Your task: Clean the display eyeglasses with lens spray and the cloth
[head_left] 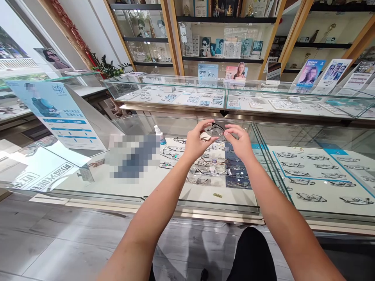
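Note:
A pair of eyeglasses (217, 127) with a dark upper rim is held up between my hands, above the glass counter. My left hand (197, 141) grips one side of it, thumb and fingers closed around the edge. A small pale piece, which looks like a cloth (205, 136), is tucked in that same hand. At the other side, my right hand (238, 142) pinches the eyeglasses between thumb and fingers. Beneath both hands, rows of eyeglasses (213, 160) lie inside the glass display case (181, 197). A white spray bottle (159, 136) stands on the counter left of my left hand.
A blue and white sign (60, 117) stands at the counter's left. More eyeglasses (311, 197) fill the case on the right. Behind runs a second glass showcase (175, 84) carrying upright cards, with wooden shelves (222, 58) against the wall. A blurred patch hides part of the counter.

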The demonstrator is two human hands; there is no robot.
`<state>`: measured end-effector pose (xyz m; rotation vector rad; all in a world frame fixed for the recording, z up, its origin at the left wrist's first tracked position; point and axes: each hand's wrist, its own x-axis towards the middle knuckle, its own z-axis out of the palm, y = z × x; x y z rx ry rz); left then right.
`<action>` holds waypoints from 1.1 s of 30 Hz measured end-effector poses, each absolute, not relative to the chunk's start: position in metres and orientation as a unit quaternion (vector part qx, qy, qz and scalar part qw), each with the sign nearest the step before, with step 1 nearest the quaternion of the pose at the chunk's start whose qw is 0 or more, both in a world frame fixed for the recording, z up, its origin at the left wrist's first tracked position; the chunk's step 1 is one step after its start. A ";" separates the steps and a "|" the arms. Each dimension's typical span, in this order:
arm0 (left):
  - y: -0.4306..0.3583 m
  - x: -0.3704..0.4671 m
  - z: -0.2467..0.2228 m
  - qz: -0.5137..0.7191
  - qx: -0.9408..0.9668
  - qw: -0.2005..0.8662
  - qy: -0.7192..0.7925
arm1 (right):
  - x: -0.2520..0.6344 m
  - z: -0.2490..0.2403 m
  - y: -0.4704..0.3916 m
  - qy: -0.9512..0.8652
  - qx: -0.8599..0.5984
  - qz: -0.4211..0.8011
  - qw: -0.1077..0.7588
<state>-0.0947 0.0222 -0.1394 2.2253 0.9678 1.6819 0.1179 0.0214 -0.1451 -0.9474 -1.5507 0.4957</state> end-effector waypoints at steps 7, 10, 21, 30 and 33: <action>0.021 -0.102 -0.133 0.544 0.746 0.222 0.313 | 0.122 -0.143 0.028 -0.592 -0.382 0.465 0.536; 0.022 -0.104 -0.131 0.533 0.748 0.243 0.313 | 0.123 -0.142 0.027 -0.575 -0.383 0.497 0.525; 0.013 -0.086 -0.134 0.603 0.661 0.195 0.402 | 0.115 -0.151 0.030 -0.548 -0.399 0.367 0.637; 0.004 -0.070 -0.132 0.559 0.608 0.371 0.424 | 0.087 -0.156 0.005 -0.652 -0.382 0.115 0.645; 0.009 -0.075 -0.132 0.580 0.572 0.392 0.427 | 0.083 -0.157 0.001 -0.684 -0.374 0.089 0.619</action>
